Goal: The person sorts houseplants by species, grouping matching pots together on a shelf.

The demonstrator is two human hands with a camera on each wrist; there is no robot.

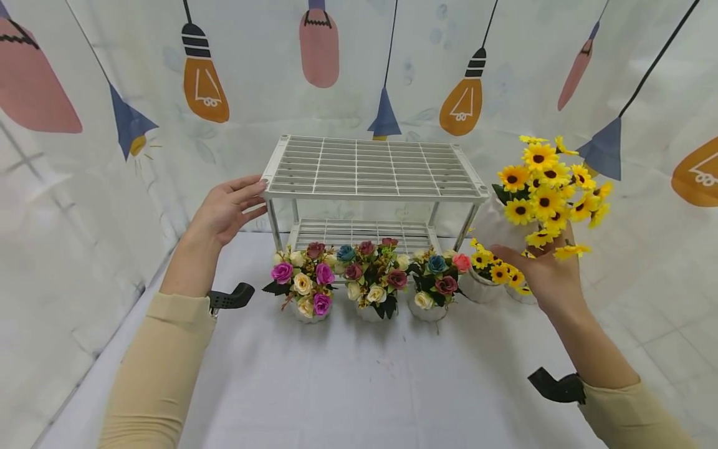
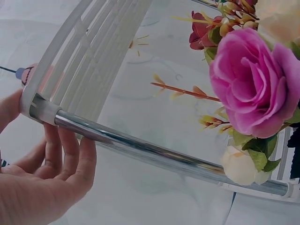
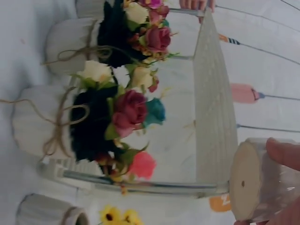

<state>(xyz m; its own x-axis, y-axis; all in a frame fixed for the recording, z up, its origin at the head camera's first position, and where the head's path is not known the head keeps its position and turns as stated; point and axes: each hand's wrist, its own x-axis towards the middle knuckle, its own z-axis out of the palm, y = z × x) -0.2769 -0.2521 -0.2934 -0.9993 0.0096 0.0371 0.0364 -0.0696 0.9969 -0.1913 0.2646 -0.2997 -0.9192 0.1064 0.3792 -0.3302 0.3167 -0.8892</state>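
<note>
My left hand (image 1: 221, 212) holds the near left corner of a white two-tier rack (image 1: 373, 168). In the left wrist view, its fingers lie against the corner and the chrome post (image 2: 140, 145). At the rack's right side, my right hand (image 1: 552, 271) grips a white pot (image 3: 267, 178) of yellow sunflowers (image 1: 546, 193), raised off the table. The pot's round base shows in the right wrist view, close to the top shelf's edge. Three white pots of artificial roses, on the left (image 1: 305, 280), middle (image 1: 373, 280) and right (image 1: 437, 280), stand before the lower shelf (image 1: 359, 231).
Another white pot (image 1: 479, 290) with small sunflowers (image 1: 499, 273) stands on the table right of the roses, with a further pot (image 1: 521, 296) beside it, partly hidden by my right hand. A white cloth covers the table (image 1: 359, 386). Behind the rack hangs a printed curtain (image 1: 252, 75).
</note>
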